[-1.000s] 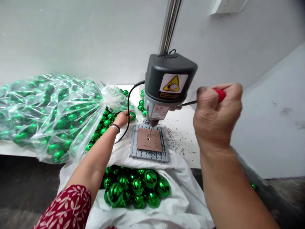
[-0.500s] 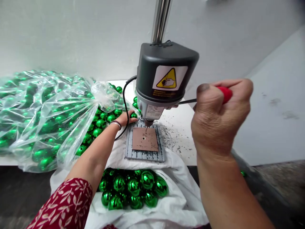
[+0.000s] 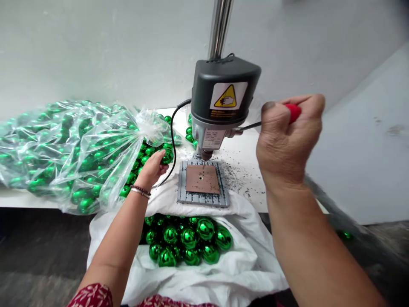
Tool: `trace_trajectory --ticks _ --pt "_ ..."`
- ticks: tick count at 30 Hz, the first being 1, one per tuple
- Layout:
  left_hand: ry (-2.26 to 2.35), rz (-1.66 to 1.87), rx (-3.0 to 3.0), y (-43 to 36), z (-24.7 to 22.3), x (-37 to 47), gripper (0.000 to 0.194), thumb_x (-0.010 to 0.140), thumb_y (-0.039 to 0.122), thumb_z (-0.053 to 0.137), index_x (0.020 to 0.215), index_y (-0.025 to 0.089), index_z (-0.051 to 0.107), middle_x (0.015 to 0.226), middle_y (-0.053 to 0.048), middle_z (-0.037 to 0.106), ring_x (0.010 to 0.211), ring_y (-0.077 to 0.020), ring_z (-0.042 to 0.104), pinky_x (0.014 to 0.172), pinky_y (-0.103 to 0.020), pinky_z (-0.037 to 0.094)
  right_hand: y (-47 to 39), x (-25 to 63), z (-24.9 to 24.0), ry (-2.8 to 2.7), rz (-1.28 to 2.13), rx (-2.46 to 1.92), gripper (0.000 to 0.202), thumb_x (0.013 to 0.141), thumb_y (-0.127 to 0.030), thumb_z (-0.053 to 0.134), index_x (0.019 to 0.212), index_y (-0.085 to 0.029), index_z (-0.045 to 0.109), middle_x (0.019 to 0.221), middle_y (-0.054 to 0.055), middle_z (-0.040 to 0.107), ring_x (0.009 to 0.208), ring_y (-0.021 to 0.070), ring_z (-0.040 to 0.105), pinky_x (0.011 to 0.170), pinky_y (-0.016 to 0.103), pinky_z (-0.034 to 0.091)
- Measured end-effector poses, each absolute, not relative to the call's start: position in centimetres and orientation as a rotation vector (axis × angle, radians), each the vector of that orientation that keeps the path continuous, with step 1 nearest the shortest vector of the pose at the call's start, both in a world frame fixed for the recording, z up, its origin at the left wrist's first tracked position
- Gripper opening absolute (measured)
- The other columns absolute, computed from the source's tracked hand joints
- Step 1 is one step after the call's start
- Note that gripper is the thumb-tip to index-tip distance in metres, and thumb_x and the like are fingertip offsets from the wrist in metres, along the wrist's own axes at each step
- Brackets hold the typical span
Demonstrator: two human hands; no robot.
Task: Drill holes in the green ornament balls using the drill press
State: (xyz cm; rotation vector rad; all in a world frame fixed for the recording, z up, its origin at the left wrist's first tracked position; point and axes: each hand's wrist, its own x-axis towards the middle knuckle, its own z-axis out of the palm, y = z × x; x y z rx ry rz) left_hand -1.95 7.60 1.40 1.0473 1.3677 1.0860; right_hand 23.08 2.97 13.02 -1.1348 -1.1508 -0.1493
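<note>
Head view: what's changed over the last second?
Left hand drew back, leftward and toward the wearer, from behind the black cable; it's now beside a green ball, grip unclear. Unchanged: right hand around the drill press's red knob, brown plate on the slotted base.

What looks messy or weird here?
Dark specks lie scattered across the white tabletop beside the drill, and some dot its brown plate, like spilled crumbs. A shiny green thing at the far right sits apart from the green balls; it's too blurry to name.
</note>
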Motion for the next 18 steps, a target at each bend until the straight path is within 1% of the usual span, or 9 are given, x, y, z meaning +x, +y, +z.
trace_trajectory --ticks 2,4,5,8,10,14,18 --pt "1.251 1.045 0.908 6.1 1.4 -0.9 0.029 0.089 0.043 0.059 0.106 0.02 0.058 0.074 0.001 0.061 0.051 -0.0067 0.054 0.05 -0.019 0.044 3.0 23.0 13.1 -1.153 -0.14 -1.141 0.012 0.087 -0.024 0.05 0.083 -0.019 0.041 0.076 -0.002 0.049 0.068 0.0057 0.046 0.067 0.024 0.044" --pt "1.191 0.977 0.858 4.9 1.3 0.4 0.023 0.089 0.037 0.06 0.104 0.02 0.058 0.082 -0.001 0.066 0.055 -0.0073 0.059 0.052 -0.019 0.046 3.0 23.0 13.1 -1.162 -0.143 -1.144 0.014 0.089 -0.025 0.051 0.082 -0.019 0.041 0.076 -0.002 0.048 0.068 0.006 0.044 0.066 0.023 0.043" --pt "1.19 0.936 0.866 4.4 1.3 1.1 0.023 0.089 0.034 0.061 0.107 0.02 0.057 0.087 -0.002 0.068 0.057 -0.0081 0.063 0.052 -0.019 0.046 3.1 23.0 13.1 -1.163 -0.142 -1.15 0.015 0.089 -0.025 0.052 0.082 -0.019 0.04 0.076 -0.002 0.047 0.068 0.006 0.044 0.066 0.023 0.043" --pt "1.247 0.829 0.936 3.8 1.2 2.8 0.035 0.087 0.029 0.064 0.119 0.022 0.051 0.095 -0.003 0.07 0.063 -0.0111 0.069 0.049 -0.018 0.043 3.2 23.1 13.0 -1.17 -0.119 -1.197 0.018 0.09 -0.028 0.053 0.082 -0.02 0.039 0.075 -0.003 0.046 0.068 0.006 0.044 0.066 0.022 0.043" --pt "1.27 0.781 1.012 3.7 1.2 3.6 0.038 0.087 0.029 0.066 0.121 0.022 0.051 0.095 -0.003 0.069 0.06 -0.0098 0.067 0.048 -0.017 0.041 3.4 23.4 12.9 -1.2 -0.107 -1.219 0.018 0.093 -0.033 0.05 0.084 -0.02 0.04 0.077 -0.003 0.047 0.069 0.006 0.047 0.067 0.023 0.045" --pt "1.239 0.732 1.17 3.9 1.0 4.9 0.034 0.085 0.028 0.068 0.116 0.019 0.059 0.09 -0.002 0.067 0.053 -0.0055 0.059 0.048 -0.018 0.043 3.8 24.0 12.7 -1.277 -0.113 -1.215 0.023 0.096 -0.044 0.044 0.09 -0.022 0.043 0.079 -0.002 0.049 0.074 0.0072 0.055 0.075 0.025 0.05" --pt "1.263 0.714 1.229 4.0 0.7 5.8 0.036 0.084 0.03 0.069 0.117 0.017 0.061 0.085 -0.001 0.065 0.054 -0.006 0.058 0.049 -0.018 0.042 4.0 24.2 13.0 -1.289 -0.13 -1.196 0.031 0.096 -0.052 0.04 0.09 -0.021 0.043 0.08 -0.001 0.049 0.075 0.0071 0.057 0.077 0.026 0.051"
